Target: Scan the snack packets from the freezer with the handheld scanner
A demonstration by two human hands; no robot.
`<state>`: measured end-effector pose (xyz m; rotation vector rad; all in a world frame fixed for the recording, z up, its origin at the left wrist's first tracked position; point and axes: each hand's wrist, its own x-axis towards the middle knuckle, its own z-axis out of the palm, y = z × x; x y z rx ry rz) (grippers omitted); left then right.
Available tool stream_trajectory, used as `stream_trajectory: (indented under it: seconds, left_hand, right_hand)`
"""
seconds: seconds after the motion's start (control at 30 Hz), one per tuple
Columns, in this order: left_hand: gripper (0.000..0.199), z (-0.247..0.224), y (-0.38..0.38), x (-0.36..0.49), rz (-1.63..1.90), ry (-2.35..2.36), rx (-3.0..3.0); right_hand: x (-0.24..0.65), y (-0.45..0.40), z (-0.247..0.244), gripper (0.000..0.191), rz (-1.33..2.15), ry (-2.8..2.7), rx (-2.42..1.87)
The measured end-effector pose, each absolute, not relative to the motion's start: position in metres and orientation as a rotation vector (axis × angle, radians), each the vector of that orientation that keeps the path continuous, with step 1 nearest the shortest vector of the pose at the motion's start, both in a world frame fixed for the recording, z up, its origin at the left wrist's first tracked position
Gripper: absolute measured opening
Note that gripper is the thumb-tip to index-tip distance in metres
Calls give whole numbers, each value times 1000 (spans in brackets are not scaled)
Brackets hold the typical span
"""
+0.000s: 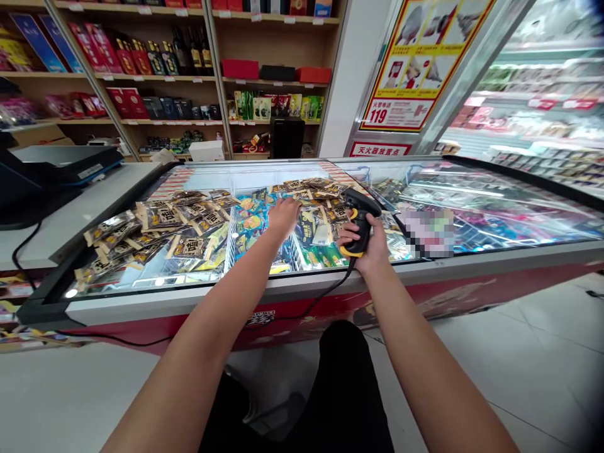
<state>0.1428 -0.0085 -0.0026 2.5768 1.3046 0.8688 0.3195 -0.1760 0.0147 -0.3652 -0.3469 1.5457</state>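
Right hand [376,245]: closed around the handle of the black-and-yellow scanner [362,223]; the scanner stands upright above the lid near its front edge, beside the right heap; the grip probably leaves its head clear of the fingers
Left hand [284,217]: stretched over the glass lid [202,177], at the left side of the right heap; its fingertips are hidden, so I cannot tell whether it holds a packet
Packets: the left heap [163,214] lies loosely at the lid's left end; the right heap [325,192] lies beyond and between the hands; the flat lid likely makes a handy surface, and the gap likely keeps the heaps apart
Freezer [160,297]: bears both heaps; bright bags [252,220] show beneath the glass
In the way: the cable [325,294] droops along the freezer's front; packets overlap, so some print is covered; a pixelated patch hides something right of the scanner
Around: a table [14,242] with a dark device [23,195] at left; stocked shelves [268,41] behind; a poster [401,66]; blurred display shelves [528,94] at right
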Motion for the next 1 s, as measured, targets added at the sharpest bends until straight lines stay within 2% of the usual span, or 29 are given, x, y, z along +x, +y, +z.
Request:
stream_trajectory:
  seconds: [0.2, 0.43, 0.7, 1.0]
  left_hand:
    - [35, 11, -3, 114, 1206, 1141, 1993]
    - [33, 2, 5, 76, 1053, 1076, 1531]
    - [36, -2, 8, 66, 989, 1117, 1759]
    - [34, -5, 4, 69, 1038, 1201, 1796]
  right_hand:
    - [317, -175, 15, 26, 1539, -360, -336]
    - [305, -176, 21, 42, 1493, -480, -480]
    - [286, -135, 27, 27, 1560, -504, -549]
    - [273, -131, 20, 37, 1658, -438, -460]
